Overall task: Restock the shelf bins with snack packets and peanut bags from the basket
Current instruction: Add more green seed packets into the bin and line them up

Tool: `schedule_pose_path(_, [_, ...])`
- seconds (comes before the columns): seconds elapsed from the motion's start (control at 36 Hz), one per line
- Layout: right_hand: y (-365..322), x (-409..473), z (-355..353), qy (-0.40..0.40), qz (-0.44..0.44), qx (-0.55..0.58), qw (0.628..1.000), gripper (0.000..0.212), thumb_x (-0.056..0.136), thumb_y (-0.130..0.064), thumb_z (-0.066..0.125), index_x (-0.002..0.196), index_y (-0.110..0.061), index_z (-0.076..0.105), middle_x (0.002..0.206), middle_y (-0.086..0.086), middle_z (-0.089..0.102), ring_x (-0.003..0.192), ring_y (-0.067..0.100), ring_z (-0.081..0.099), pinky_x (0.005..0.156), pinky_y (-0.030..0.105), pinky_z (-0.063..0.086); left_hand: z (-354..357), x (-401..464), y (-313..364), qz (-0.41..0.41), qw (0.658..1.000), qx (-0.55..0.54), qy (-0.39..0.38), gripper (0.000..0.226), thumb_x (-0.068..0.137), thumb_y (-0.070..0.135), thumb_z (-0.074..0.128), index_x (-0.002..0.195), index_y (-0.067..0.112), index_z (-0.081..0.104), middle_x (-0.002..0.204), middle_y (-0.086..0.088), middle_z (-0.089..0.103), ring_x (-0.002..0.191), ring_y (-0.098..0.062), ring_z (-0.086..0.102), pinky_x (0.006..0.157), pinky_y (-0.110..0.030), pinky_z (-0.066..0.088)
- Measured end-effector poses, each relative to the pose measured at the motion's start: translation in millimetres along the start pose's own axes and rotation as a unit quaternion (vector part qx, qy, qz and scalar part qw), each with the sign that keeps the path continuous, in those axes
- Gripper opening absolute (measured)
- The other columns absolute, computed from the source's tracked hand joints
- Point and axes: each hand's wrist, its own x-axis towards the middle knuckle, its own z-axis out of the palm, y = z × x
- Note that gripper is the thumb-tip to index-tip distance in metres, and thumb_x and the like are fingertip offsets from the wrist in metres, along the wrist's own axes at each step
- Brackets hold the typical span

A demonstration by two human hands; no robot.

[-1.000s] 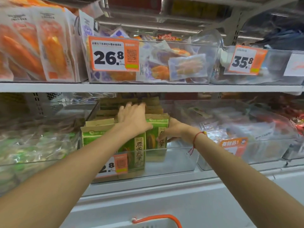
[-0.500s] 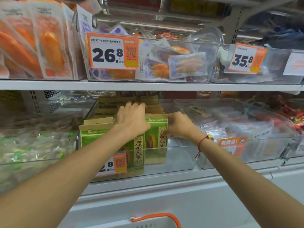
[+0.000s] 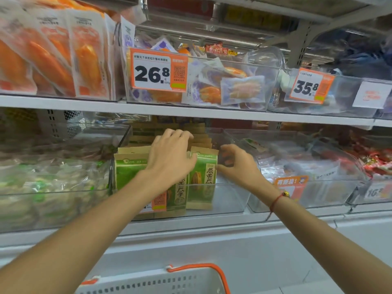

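Both hands work the clear bin (image 3: 231, 200): left hand (image 3: 169, 158) lies flat-fingered on the green bags (image 3: 203, 177); right hand (image 3: 237, 164) (previously pressing) now pinches one bag's edge, straightening it.

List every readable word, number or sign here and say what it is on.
"26.8" and "500g": orange price tag on the upper clear bin; its small top line is blurred.
"35.8": price tag on the next bin.
"原香瓜子": green bag in the lower bin.
"有新品!": orange sign.
"16": partly cut tag.
Other packet print is unreadable.
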Motion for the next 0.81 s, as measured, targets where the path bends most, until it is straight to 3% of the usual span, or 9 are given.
schedule_pose_path(0.14, [-18,-56,-1,0.008,-0.11,-0.038,0.993,0.034,0.084,-0.025,0.067,0.117,-0.025,0.059,0.105,-0.011,0.061,0.086,0.005,0.057,0.078,0.033,0.054,-12,-64,0,0.028,0.996,-0.058,0.068,0.035,0.088,0.035,0.057,0.123,0.031,0.055,0.122,0.015,0.057,0.115,-0.008,0.046,0.093,-0.027,0.035])
schedule_pose_path(0.28, [-32,-112,11,-0.112,-0.155,-0.149,0.97,0.019,0.09,-0.036,0.057,0.108,-0.036,0.061,0.098,-0.017,0.061,0.081,0.003,0.054,0.074,0.029,0.049,-10,-125,-14,-0.006,0.993,-0.11,0.042,0.018,0.085,0.03,0.064,0.102,0.032,0.063,0.097,0.018,0.064,0.092,-0.008,0.059,0.072,-0.025,0.043])
schedule_pose_path(0.44, [-27,-141,62,-0.263,-0.18,-0.201,0.926,0.02,0.093,-0.037,0.05,0.11,-0.035,0.061,0.1,-0.013,0.066,0.093,0.009,0.06,0.07,0.024,0.04,18,-188,-37,-0.095,0.984,-0.109,-0.1,0.013,0.09,0.039,0.052,0.101,0.038,0.059,0.077,0.025,0.051,0.091,-0.002,0.058,0.068,-0.024,0.04])
schedule_pose_path(0.61, [6,-168,145,-0.394,-0.152,-0.268,0.866,0.027,0.093,-0.033,0.048,0.118,-0.03,0.059,0.114,-0.001,0.064,0.109,0.023,0.058,0.089,0.033,0.046,67,-246,-84,-0.122,0.942,-0.023,-0.312,0.026,0.095,0.033,0.048,0.12,0.035,0.056,0.118,0.015,0.062,0.106,-0.01,0.058,0.081,-0.028,0.044])
schedule_pose_path(0.72, [18,-197,197,-0.502,-0.133,-0.292,0.803,0.03,0.094,-0.024,0.05,0.123,-0.021,0.058,0.122,0.008,0.059,0.114,0.029,0.055,0.093,0.038,0.044,98,-289,-111,-0.165,0.899,0.011,-0.405,0.03,0.095,0.02,0.049,0.121,0.031,0.059,0.122,0.007,0.061,0.112,-0.017,0.055,0.085,-0.031,0.042])
schedule_pose_path(0.81, [25,-222,231,-0.54,-0.124,-0.276,0.785,0.031,0.093,-0.02,0.049,0.122,-0.019,0.058,0.122,0.008,0.06,0.113,0.029,0.057,0.093,0.041,0.048,122,-327,-126,-0.187,0.869,-0.004,-0.458,0.032,0.095,0.019,0.047,0.124,0.029,0.057,0.123,0.0,0.061,0.107,-0.019,0.059,0.086,-0.033,0.047])
